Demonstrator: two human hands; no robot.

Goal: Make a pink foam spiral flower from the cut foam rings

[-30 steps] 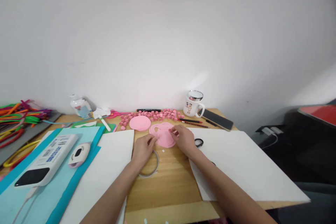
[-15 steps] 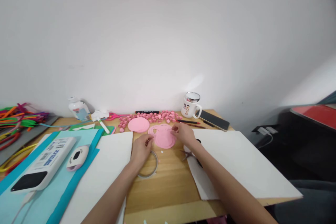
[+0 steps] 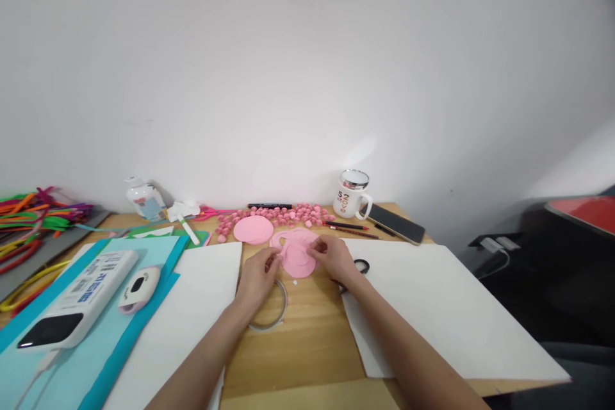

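Pink paper cutouts lie overlapped on the wooden table between my two hands. My left hand is closed in a pinch at the left edge of a pink paper piece. My right hand pinches the right side of the same piece, its fingertips over the pile. A roll of tape lies flat just below my left hand. Scissors with black handles lie partly hidden under my right wrist. A stack of pink paper circles sits behind my left hand.
Small pink balls spread along the wall side. A white mug, a phone and pencils stand or lie at back right. White sheets flank both arms. A power bank rests on blue paper at left.
My right hand has moved slightly left and down, closer to my left hand. The upper pink paper piece has shifted between them, and more of the scissors' handle shows.
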